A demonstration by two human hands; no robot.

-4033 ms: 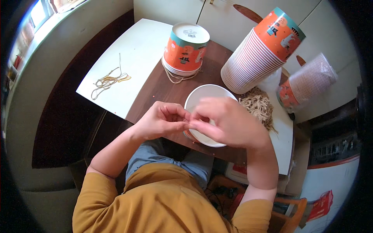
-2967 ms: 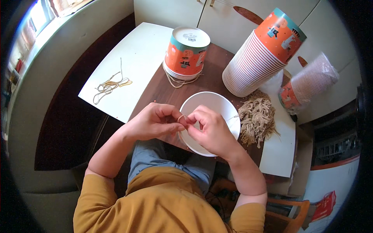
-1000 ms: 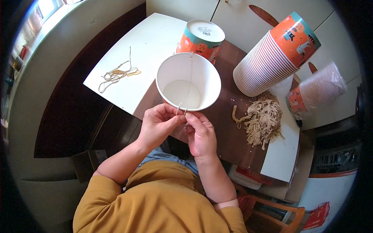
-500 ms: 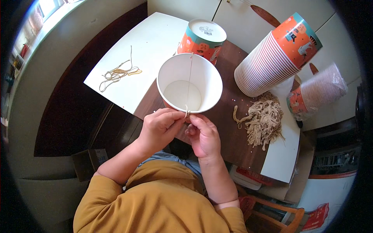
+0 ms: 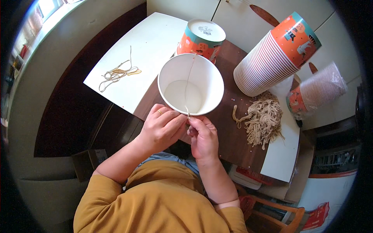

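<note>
White cabinet doors (image 5: 233,29) with a brown oval inset (image 5: 265,14) stand beyond the far edge of the table (image 5: 206,136). Left of the table curves a dark brown panel (image 5: 66,105), with a bright window (image 5: 48,8) farther out. A brown box (image 5: 90,164) sits below its near left. Below its near right are a wooden chair (image 5: 298,217) and a red packet (image 5: 316,217).
</note>
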